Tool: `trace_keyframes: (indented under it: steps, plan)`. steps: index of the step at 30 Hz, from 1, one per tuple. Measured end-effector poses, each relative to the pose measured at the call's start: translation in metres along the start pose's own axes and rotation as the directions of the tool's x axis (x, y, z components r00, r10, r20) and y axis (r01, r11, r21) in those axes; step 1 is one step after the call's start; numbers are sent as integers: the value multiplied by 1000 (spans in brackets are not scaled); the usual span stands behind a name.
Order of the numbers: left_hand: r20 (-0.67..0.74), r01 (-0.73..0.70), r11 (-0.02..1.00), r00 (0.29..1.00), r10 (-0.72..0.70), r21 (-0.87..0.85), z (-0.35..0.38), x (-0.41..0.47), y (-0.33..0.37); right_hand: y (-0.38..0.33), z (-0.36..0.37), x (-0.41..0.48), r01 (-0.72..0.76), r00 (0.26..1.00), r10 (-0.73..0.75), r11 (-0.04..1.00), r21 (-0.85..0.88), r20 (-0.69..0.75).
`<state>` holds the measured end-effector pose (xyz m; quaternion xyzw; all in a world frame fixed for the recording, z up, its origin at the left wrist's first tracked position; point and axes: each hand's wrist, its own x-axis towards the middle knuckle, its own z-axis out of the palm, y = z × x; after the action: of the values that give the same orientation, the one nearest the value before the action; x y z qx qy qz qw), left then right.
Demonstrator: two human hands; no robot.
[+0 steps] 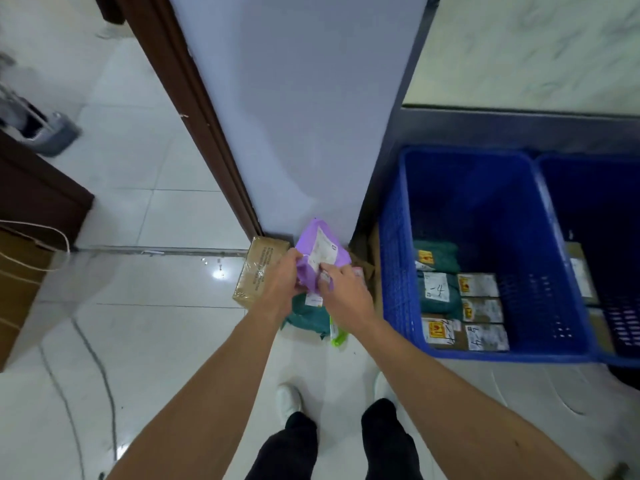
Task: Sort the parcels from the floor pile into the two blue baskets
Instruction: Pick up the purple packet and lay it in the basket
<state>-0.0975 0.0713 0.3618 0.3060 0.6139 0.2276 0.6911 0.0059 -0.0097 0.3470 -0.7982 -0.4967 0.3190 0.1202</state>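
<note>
Above pile (306, 317), 2 hands (282, 282) (343, 289) half-covering purple parcel (320, 242)

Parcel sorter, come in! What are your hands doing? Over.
Left hand, right hand: both gripping purple bag, off the floor. Brown box, green bag waiting on floor. Nothing blocking near blue basket.
</note>
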Motion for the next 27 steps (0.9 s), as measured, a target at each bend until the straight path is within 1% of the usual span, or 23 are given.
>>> trace_keyframes:
  steps: [1,3,6,8,10,13,16,20,23,27]
  plan:
    - [23,-27,1000,999,27,12,1,-11,8,-7,-7,-7,-2,1000,2,1000,-6,-14]
    - [21,-72,997,997,72,27,5,-30,22,-21,-23,-22,-7,998,8,999,31,-54]
    - [38,-94,994,995,93,47,8,-44,34,-37,-45,-38,14,993,-10,999,34,-116]
    - [70,-117,992,991,115,40,9,-47,38,-42,-55,-45,24,992,-25,1000,-15,-124]
    - [105,-113,994,988,112,4,13,-54,43,-42,-63,-50,25,994,-32,997,-71,-101]
    - [132,-116,993,984,115,-1,20,-70,51,-37,-84,-68,-15,992,11,999,-35,-129]
    - [177,-117,993,978,114,5,29,-83,58,-19,-111,-82,-42,980,43,999,11,-196]
    - [281,-122,992,953,111,20,50,-99,62,14,-149,-91,-71,966,80,996,44,-244]
    - [359,-139,990,926,117,36,75,-113,56,45,-175,-97,-114,959,131,990,83,-250]
    - [405,-149,987,908,111,63,123,-136,38,97,-205,-110,-138,950,176,978,158,-259]
